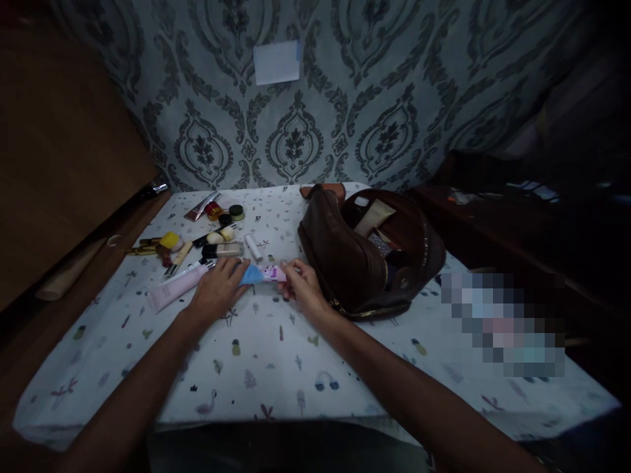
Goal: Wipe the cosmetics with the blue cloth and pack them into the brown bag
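low over printed cloth (266, 368) (patterned wallpaper (315, 125) behind), left hand (221, 284) and right hand (302, 285) grip a blue-pink item (255, 274)

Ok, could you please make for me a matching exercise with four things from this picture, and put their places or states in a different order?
Things
1. bag
2. pink tube
3. white card
4. blue-and-pink item

Places or states
A. on the patterned wall
B. held between the left hand and the right hand
C. open, with things showing inside
D. lying to the left of the left hand

Right pairs: 1-C, 2-D, 3-A, 4-B
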The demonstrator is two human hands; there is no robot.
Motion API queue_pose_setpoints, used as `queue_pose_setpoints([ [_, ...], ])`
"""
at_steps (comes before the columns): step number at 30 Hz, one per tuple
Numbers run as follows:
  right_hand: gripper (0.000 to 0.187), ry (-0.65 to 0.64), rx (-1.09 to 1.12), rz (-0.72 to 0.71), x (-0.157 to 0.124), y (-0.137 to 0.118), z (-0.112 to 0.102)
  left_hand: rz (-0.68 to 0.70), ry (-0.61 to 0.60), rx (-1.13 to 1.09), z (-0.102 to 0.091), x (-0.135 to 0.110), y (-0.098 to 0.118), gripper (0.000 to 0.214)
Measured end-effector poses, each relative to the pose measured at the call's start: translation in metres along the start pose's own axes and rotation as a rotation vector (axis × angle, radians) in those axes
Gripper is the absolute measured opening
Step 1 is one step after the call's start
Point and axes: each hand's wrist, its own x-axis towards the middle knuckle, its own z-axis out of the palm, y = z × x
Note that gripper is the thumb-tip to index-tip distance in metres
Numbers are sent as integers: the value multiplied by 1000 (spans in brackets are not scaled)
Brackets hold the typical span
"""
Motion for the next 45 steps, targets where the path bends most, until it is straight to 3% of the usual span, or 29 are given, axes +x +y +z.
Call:
queue_pose_setpoints([
  [6, 45, -137, 30, -7, 0, -3, -2, -84, -40, -362, -5, 0, -13, 21],
  [10, 46, -182, 27, -115, -1, -5, -2, -183, -113, -682, -8, 3, -16, 32],
  [13, 39, -169, 17, -193, -1, -6, -3, -243, -151, -791, -9, 4, -16, 36],
  [15, 38, -137, 21, -203, 0, -4, -3, -273, -90, -737, -8, 4, -12, 33],
  [18, 37, -88, 30, -190, 2, -1, -1, -265, 93, -483, -6, 3, 2, 38],
  [21, 37, -118, 39, -175, 1, 1, 0, -126, 172, -217, -4, 4, 18, 42],
  [25, 37, -166, 66, -129, -3, 0, 2, -17, 179, -61, 0, 7, 25, 37],
  [29, 34, -179, 100, -69, -3, -3, 1, -112, 121, -64, 4, 6, 12, 32],
  [32, 33, -152, 119, -47, -2, -3, 1, -154, 150, -92, 2, 4, 9, 30],
  [35, 37, -137, 105, -57, 1, 0, 1, -18, 195, -126, -1, 4, 17, 28],
  [38, 40, -90, 54, -98, 4, 2, -1, 95, 131, -107, -2, 4, 24, 26],
  [42, 42, -31, 48, -148, 2, -4, -2, 38, 63, -65, 1, 1, 19, 25],
  [45, 44, -56, 50, -166, -4, -13, -1, -18, 155, -15, 2, 0, 11, 31],
])
